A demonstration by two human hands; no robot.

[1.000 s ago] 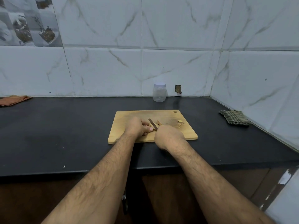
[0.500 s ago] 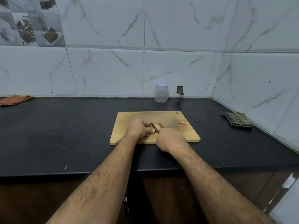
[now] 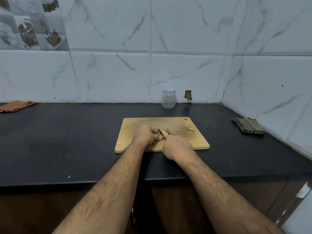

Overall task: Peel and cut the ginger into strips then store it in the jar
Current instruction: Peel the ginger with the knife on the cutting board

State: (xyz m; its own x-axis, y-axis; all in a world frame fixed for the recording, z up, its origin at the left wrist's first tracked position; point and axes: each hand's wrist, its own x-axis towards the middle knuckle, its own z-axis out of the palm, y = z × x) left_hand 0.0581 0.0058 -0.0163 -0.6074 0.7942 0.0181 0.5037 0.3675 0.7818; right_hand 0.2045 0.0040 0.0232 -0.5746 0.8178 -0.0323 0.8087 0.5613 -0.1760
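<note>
Fingers of the right hand [image 3: 177, 146] curl round a knife [image 3: 161, 133], its dark blade angled across the ginger [image 3: 164, 133]. Beside it the left hand [image 3: 146, 136] curls onto the ginger, seemingly pinning it to the cutting board [image 3: 135, 125] near the front edge. Cut pieces [image 3: 169, 131] lie just behind the blade; scraps [image 3: 191, 131] sit toward the board's right edge. At the counter's [image 3: 67, 132] back edge stands the lidded jar [image 3: 168, 98]; a folded cloth [image 3: 247, 125] lies near the right corner.

Cutting board [image 3: 135, 125] on counter [image 3: 67, 141], jar [image 3: 168, 98] behind it, cloth [image 3: 247, 125] to right
</note>
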